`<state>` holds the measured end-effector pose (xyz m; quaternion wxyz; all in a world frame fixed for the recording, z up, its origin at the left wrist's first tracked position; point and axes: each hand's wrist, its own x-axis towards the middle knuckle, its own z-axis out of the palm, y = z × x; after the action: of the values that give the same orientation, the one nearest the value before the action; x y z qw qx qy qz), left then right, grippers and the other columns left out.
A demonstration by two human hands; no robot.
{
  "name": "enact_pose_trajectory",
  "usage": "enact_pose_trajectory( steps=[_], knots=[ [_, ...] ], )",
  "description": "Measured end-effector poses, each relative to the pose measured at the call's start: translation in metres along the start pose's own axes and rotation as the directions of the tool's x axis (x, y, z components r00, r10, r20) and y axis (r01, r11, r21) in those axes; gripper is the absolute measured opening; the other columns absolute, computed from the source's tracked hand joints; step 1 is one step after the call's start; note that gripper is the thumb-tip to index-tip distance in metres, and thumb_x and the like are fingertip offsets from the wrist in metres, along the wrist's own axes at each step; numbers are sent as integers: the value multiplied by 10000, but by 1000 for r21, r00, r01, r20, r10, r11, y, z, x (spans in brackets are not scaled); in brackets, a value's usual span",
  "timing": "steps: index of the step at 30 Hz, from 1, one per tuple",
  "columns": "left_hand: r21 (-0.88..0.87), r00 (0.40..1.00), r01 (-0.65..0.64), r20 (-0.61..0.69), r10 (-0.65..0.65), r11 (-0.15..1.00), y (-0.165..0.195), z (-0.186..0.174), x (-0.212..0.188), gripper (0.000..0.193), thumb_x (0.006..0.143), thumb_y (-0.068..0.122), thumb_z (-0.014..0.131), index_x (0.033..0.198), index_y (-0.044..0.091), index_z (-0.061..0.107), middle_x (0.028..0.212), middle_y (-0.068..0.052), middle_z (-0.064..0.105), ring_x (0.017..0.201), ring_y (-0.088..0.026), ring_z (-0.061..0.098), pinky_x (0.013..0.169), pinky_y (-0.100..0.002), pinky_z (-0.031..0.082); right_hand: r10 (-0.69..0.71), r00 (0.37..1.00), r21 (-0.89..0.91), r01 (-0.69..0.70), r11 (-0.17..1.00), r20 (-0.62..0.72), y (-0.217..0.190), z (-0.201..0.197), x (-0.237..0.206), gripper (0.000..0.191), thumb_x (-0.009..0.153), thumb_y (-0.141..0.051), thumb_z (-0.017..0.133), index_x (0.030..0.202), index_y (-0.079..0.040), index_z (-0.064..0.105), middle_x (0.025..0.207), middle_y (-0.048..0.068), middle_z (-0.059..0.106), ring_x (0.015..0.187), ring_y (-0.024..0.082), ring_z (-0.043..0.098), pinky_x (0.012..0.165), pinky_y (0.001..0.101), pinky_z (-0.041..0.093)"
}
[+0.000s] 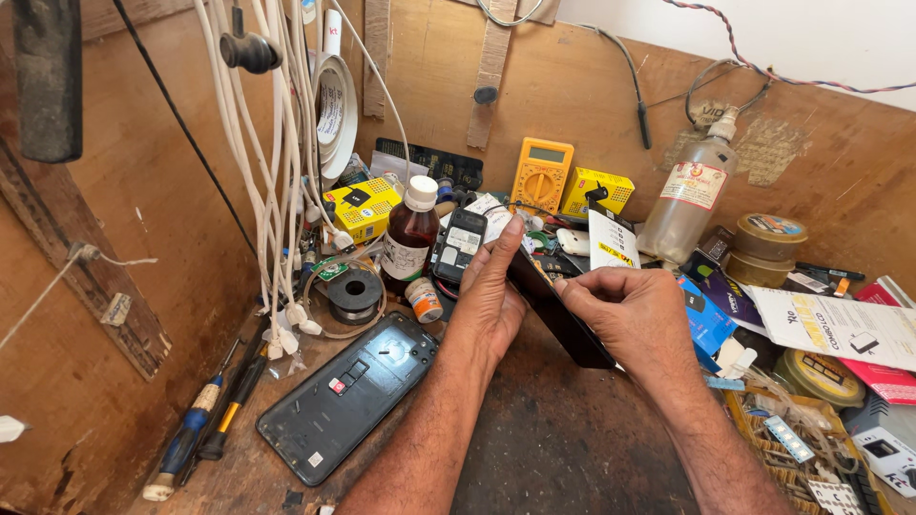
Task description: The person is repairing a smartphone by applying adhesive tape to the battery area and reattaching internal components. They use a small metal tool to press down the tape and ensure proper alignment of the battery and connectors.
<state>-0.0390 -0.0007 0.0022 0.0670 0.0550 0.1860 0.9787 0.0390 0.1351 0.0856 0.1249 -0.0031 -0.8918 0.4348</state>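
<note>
Left hand and right hand both grip the black phone panel edgewise above the opened phone body; support both edges evenly, avoiding flex.

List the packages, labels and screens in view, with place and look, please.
Yellow multimeter: back wall, grey screen.
Yellow box: left of brown bottle, black patches.
Brown bottle: centre, white cap, pale label.
Clear bottle: right, white-and-red label.
Round tins: far right, stacked, colourful lid.
White leaflet: right edge.
</note>
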Motion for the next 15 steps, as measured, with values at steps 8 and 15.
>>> enact_pose_trajectory(
  steps=[8,15],
  knots=[
    [10,1000,-5,9,5,1000,0,1,0,437,826,332,845,1113,74,640,1050,-66,704,1006,-179,674,941,-387,570,-6,1000,8,6,1000,-5,2,0,1,225,821,-250,818,868,-31,846,639,18,732,555,57,579,513,255,475],
    [4,1000,-3,16,3,1000,-3,-4,4,427,815,341,846,1087,86,639,1028,-47,704,976,-165,676,915,-382,571,-16,1000,24,16,1000,1,5,1,4,217,828,-232,808,864,-21,841,642,11,731,553,53,577,511,249,469]
  ],
)
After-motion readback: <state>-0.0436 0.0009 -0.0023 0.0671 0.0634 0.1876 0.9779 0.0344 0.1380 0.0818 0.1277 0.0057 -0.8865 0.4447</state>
